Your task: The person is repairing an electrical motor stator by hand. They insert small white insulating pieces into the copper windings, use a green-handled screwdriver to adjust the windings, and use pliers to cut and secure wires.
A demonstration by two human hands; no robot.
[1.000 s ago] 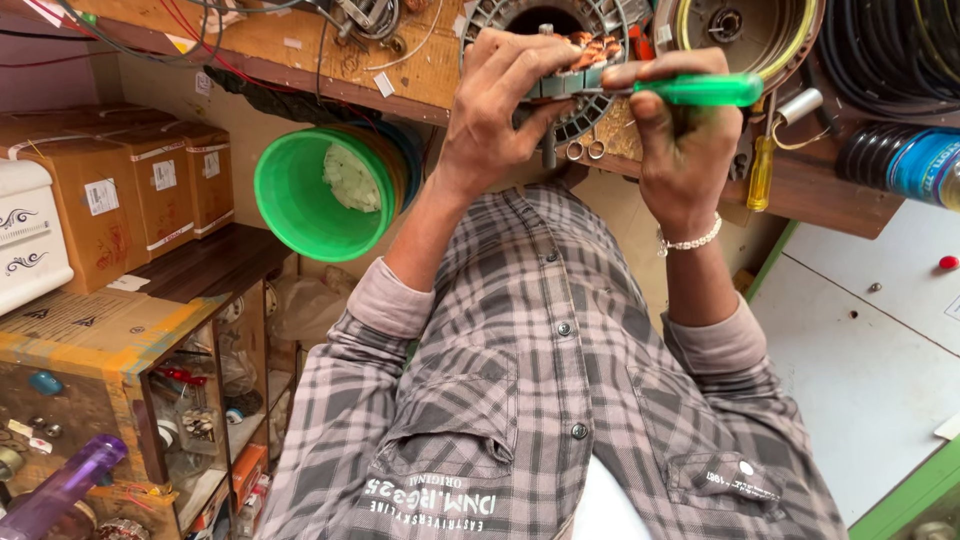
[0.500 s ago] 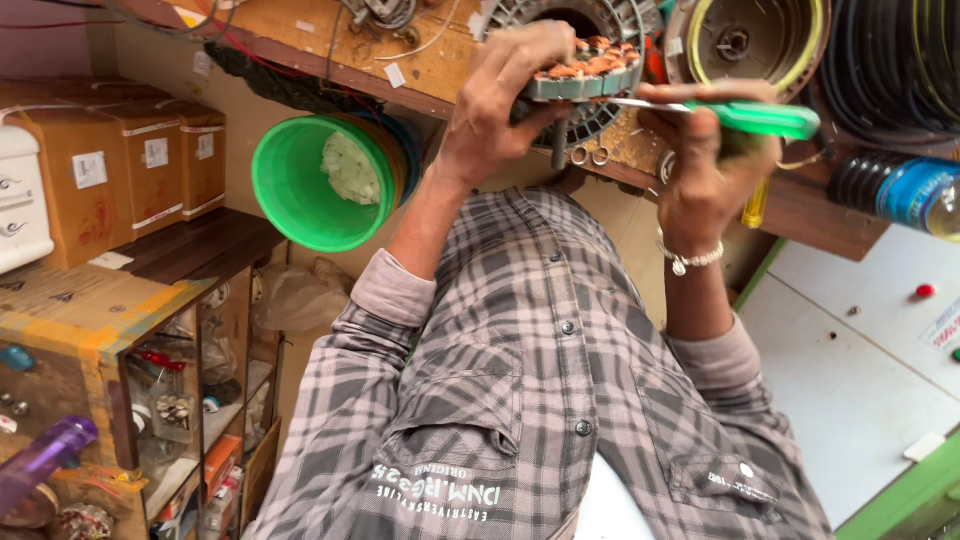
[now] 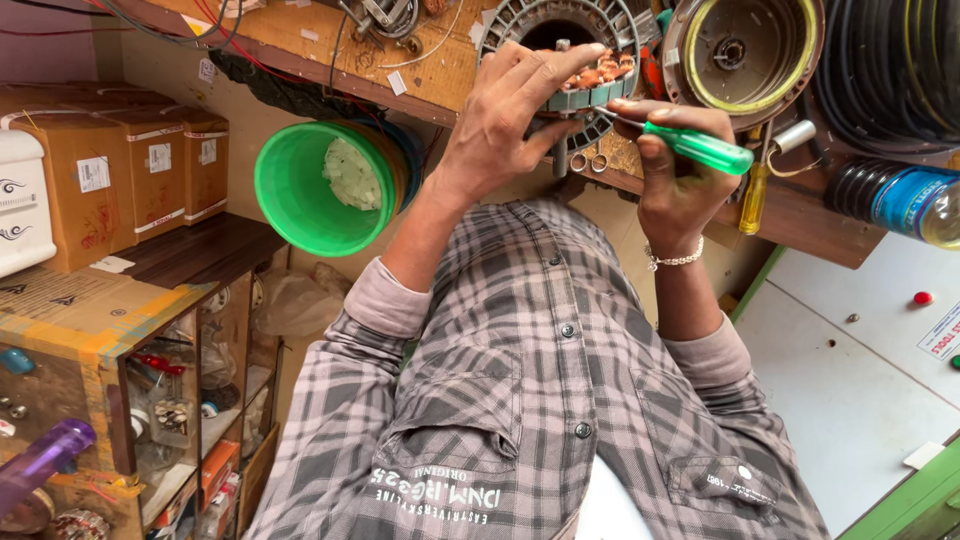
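Head view, left hand [image 3: 510, 120]: fingers clasp the rim of the round motor stator [image 3: 575, 45], which sits on the wooden bench [image 3: 300, 40].
Head view, right hand [image 3: 675, 170]: clenched around the green-handled screwdriver [image 3: 695, 147], its shaft touching the stator's copper windings [image 3: 600, 75].
Nearby: green bucket [image 3: 310, 195] left; cardboard boxes [image 3: 130, 165] beyond.
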